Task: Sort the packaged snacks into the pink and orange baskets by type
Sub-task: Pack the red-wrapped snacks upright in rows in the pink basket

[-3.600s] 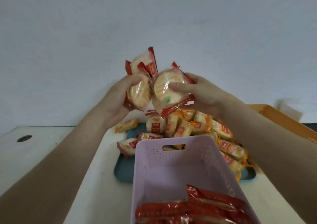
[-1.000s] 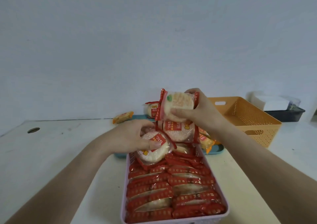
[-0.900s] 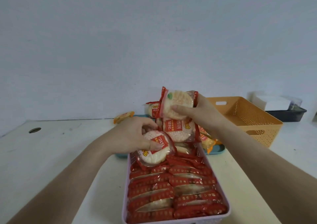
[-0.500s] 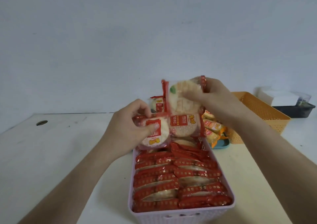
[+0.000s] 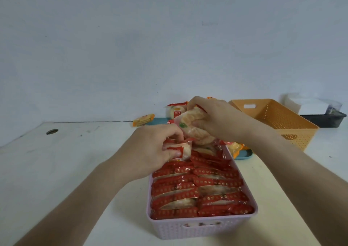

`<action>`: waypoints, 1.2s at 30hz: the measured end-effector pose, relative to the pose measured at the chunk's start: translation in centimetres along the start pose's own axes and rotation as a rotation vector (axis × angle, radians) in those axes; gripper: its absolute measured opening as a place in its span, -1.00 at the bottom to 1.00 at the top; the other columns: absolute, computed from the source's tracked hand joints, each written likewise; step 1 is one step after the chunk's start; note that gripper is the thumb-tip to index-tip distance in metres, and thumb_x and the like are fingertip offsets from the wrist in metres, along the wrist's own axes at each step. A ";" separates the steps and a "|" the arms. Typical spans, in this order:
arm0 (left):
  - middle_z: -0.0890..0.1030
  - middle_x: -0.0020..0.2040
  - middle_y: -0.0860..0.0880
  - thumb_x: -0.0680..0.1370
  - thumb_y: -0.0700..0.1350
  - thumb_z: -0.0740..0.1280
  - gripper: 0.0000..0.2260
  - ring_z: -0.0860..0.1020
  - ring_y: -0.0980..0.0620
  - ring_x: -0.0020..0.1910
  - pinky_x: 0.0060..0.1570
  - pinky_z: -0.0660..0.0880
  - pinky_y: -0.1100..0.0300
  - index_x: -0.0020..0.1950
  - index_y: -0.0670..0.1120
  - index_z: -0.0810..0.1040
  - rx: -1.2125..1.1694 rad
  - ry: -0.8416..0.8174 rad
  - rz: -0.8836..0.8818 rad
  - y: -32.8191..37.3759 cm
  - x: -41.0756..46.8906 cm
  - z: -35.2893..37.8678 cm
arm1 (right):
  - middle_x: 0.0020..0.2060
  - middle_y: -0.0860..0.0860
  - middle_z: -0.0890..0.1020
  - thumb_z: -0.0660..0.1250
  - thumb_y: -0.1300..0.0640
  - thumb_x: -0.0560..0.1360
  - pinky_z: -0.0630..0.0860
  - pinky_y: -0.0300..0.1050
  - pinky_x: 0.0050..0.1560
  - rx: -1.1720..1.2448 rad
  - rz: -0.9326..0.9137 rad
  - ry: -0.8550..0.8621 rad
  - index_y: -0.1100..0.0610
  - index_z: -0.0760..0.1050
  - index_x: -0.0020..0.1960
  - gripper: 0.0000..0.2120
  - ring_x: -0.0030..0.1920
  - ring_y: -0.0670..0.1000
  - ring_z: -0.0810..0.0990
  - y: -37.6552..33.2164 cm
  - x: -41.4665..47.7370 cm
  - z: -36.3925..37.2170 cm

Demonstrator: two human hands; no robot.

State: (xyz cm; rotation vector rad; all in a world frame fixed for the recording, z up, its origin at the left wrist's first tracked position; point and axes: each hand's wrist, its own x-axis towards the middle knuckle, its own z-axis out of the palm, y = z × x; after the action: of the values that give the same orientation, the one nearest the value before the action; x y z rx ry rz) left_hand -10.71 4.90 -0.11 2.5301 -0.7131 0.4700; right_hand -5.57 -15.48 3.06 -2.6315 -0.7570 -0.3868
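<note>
Here our left hand [image 5: 150, 151] and right hand [image 5: 212, 119] each grip red-wrapped rice crackers [image 5: 192, 130] above the crowded pink basket [image 5: 199, 227]; forcing them in could crush them.

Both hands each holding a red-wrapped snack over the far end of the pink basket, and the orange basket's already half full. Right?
Not quite: the head view shows the orange basket empty. The rest holds: left hand and right hand each hold a red-wrapped snack over the pink basket far end.
</note>
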 end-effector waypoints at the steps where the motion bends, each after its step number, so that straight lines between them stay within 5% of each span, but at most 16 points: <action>1: 0.59 -0.08 0.22 0.43 -0.03 0.49 -0.78 0.53 0.19 -0.10 -0.10 0.47 0.26 -0.05 0.18 0.51 0.038 -0.010 0.035 0.1 0.0 -0.1 | -0.14 0.07 0.61 0.34 0.05 0.53 0.45 -0.02 -0.08 0.003 -0.001 0.007 -0.04 0.38 0.24 -0.69 -0.11 0.07 0.54 0.0 0.0 0.1; 10: 0.60 0.08 0.15 0.47 -0.06 0.43 -0.73 0.56 0.13 0.04 0.04 0.51 0.19 0.16 0.08 0.57 0.039 0.094 0.109 -0.7 -0.7 0.6 | -0.20 0.07 0.61 0.45 -0.03 0.45 0.51 0.02 -0.16 -0.015 0.068 0.124 0.05 0.34 0.22 -0.55 -0.18 0.07 0.53 0.1 -0.4 0.1; 18: 0.62 -0.06 0.16 0.49 0.09 0.25 -0.75 0.60 0.09 -0.12 -0.23 0.53 0.18 0.11 0.10 0.58 0.349 0.004 0.175 0.3 -1.3 -0.3 | -0.23 0.00 0.57 0.34 0.04 0.53 0.49 0.04 -0.25 -0.150 -0.040 0.272 0.07 0.35 0.22 -0.68 -0.25 0.08 0.49 -0.1 -1.3 1.1; 21: 0.60 -0.25 0.20 0.51 0.35 0.16 -0.64 0.57 0.23 -0.24 -0.23 0.48 0.30 -0.10 0.17 0.64 0.074 -0.238 -0.045 0.9 -0.5 -0.7 | -0.30 0.05 0.59 0.41 0.08 0.49 0.49 0.01 -0.27 0.169 0.050 0.283 0.01 0.40 0.13 -0.73 -0.30 0.06 0.54 0.0 -1.4 0.8; 24: 0.69 -0.25 0.05 0.56 0.20 0.21 -0.63 0.65 0.15 -0.31 -0.24 0.54 0.30 -0.14 -0.01 0.69 -0.308 -0.265 -0.308 -0.3 1.5 -1.3 | -0.19 0.26 0.63 0.41 0.14 0.50 0.54 0.15 -0.24 0.527 0.132 0.268 -0.01 0.43 0.07 -0.78 -0.21 0.28 0.58 0.0 -1.3 0.7; 27: 0.69 -0.32 0.00 0.52 0.03 0.38 -0.79 0.64 0.13 -0.38 -0.28 0.53 0.31 -0.19 -0.06 0.70 0.056 -0.359 -0.286 -1.7 3.9 -1.0 | -0.18 0.18 0.63 0.36 0.17 0.51 0.51 0.11 -0.24 0.553 0.132 0.225 0.00 0.44 0.08 -0.81 -0.23 0.21 0.57 0.0 -1.2 1.2; 31: 0.53 -0.43 0.05 0.38 0.21 0.42 -0.64 0.53 0.04 -0.35 -0.28 0.51 0.10 -0.39 -0.05 0.51 0.443 -0.437 -0.196 -1.2 5.9 0.8 | -0.14 0.19 0.64 0.37 0.16 0.49 0.57 0.16 -0.14 0.559 0.122 0.221 -0.02 0.45 0.07 -0.79 -0.14 0.24 0.61 0.4 -1.1 1.6; 34: 0.53 -0.45 0.04 0.34 0.09 0.41 -0.76 0.56 0.02 -0.35 -0.15 0.60 0.04 -0.38 -0.06 0.54 0.445 -0.400 -0.177 -1.2 6.4 1.0 | -0.23 0.21 0.60 0.33 0.21 0.50 0.55 0.03 -0.26 0.483 0.070 0.217 -0.04 0.40 0.15 -0.72 -0.26 0.16 0.58 0.9 -1.5 1.3; 36: 0.62 -0.33 0.03 0.37 0.08 0.36 -0.81 0.58 0.02 -0.26 -0.17 0.57 0.08 -0.25 -0.03 0.62 0.378 -0.296 -0.222 -1.5 6.2 0.4 | -0.39 0.20 0.48 0.31 0.26 0.50 0.36 -0.19 -0.46 0.362 -0.005 0.208 -0.02 0.34 0.21 -0.65 -0.46 0.02 0.41 1.0 -1.8 1.1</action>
State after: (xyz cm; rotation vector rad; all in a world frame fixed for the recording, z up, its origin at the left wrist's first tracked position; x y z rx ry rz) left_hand -4.81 3.34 1.72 3.0333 -0.4663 0.1638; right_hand -6.32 -16.60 1.11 -2.2135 -0.6921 -0.4675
